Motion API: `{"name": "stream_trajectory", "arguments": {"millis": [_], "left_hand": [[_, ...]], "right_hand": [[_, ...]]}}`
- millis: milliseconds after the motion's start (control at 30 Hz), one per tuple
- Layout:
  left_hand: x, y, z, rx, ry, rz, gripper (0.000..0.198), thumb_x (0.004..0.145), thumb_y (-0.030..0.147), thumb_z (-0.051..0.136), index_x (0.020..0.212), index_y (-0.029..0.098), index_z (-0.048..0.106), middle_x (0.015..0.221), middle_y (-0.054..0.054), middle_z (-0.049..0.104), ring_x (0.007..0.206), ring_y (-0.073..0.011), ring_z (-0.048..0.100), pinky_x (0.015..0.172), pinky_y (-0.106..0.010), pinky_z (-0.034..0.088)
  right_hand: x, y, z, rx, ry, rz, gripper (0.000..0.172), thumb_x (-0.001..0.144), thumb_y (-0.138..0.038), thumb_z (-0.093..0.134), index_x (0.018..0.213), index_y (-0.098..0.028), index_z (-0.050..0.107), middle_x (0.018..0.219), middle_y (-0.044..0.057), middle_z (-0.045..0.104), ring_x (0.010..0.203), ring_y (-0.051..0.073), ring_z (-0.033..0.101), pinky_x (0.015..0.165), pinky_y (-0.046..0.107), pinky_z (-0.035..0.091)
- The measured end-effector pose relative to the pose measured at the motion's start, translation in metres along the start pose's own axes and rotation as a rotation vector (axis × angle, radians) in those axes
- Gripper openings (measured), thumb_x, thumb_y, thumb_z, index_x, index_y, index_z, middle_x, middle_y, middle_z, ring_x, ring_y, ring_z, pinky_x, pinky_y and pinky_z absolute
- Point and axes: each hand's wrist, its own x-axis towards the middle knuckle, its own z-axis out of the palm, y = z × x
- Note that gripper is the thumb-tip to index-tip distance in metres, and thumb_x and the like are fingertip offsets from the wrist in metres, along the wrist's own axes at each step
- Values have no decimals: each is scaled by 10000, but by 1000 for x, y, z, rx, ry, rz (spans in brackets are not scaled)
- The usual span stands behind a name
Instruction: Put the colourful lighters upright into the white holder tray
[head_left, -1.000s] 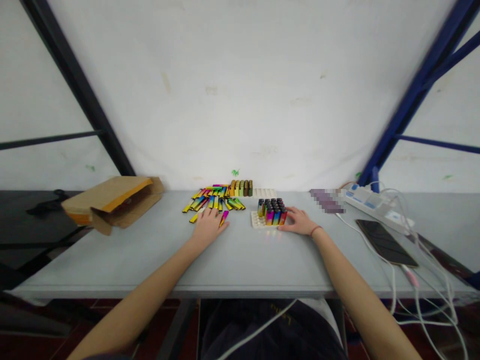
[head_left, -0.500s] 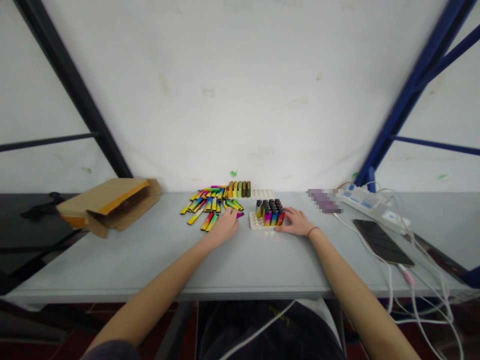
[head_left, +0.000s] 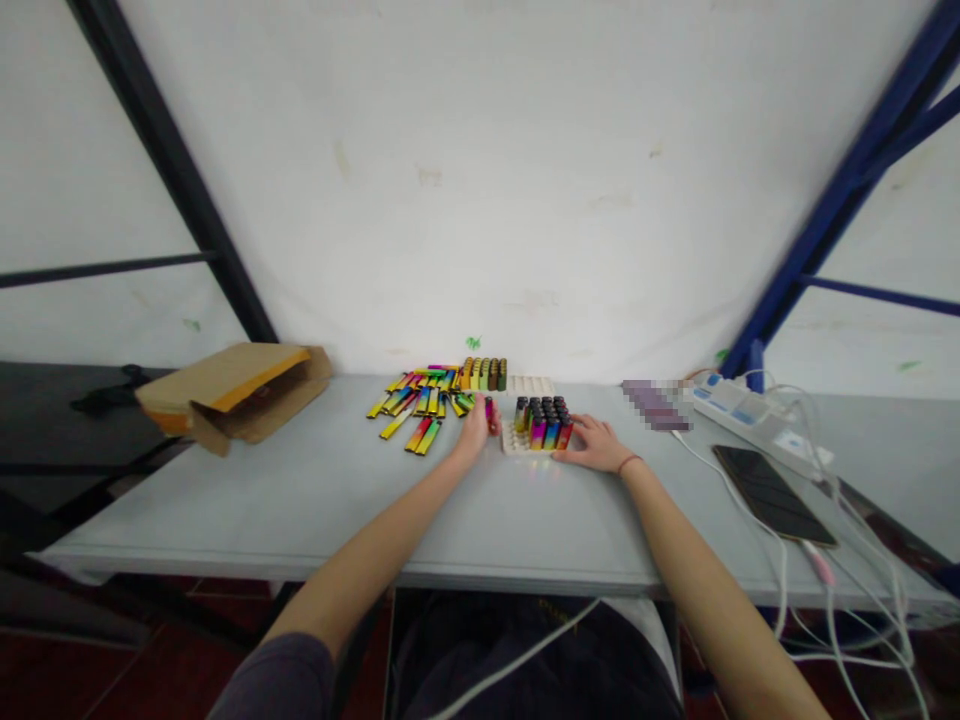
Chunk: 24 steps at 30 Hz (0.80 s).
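Note:
My left hand (head_left: pixel 474 432) is closed around a magenta lighter (head_left: pixel 490 412), which stands roughly upright just left of a white tray (head_left: pixel 514 440). Shiny rainbow-coloured lighters with black tops (head_left: pixel 551 425) fill the middle and right of that tray in upright rows, while open slots show at its left. My right hand (head_left: pixel 596 446) grips the tray's right side, thumb at the front corner and fingers by the end row. Left of my left hand lies a loose pile of colourful lighters (head_left: pixel 420 400), flat on the table.
Behind are a block of upright yellow-to-green lighters (head_left: pixel 484 374) and another white tray (head_left: pixel 531 385). An opened cardboard box (head_left: pixel 232 390) sits left. A phone (head_left: pixel 772 495), a power strip (head_left: pixel 757 420), white cables and a blurred purple item (head_left: pixel 656 405) occupy the right of the table (head_left: pixel 525 520).
My left hand has moved right from the pile's edge towards the tray, and the magenta lighter has gone from lying to upright. My right hand stays at the tray. The view has shifted slightly.

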Motion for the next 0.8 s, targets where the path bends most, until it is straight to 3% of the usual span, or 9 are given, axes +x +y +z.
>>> {"name": "stream_trajectory", "arguments": {"millis": [233,567,800], "left_hand": [[-4,3,0,-29,-42,-73,505,891,700,423,777,209,440,511,99,313,361,-54,214,363,-175,128],[-3,-2,-1,-30,48,76,454,898,665,473,905,211,483,594,72,463,409,-68,388,379,-182,283],[2,1,-4,-72,-15,-98,576,845,716,473,596,200,416,445,72,334,349,-50,280,364,-183,200]], "right_hand": [[-1,-1,-2,-5,-16,9,795,798,-752,582,1396,-229,564,1563,147,409,1443,379,351,1173,573,260],[0,0,-1,-2,-9,-10,805,796,-779,557,1396,-243,564,1560,145,417,1432,369,364,1152,564,283],[0,0,-3,-2,-29,-8,837,788,-781,559,1419,-230,545,1562,151,414,1444,375,349,1159,571,280]]}}
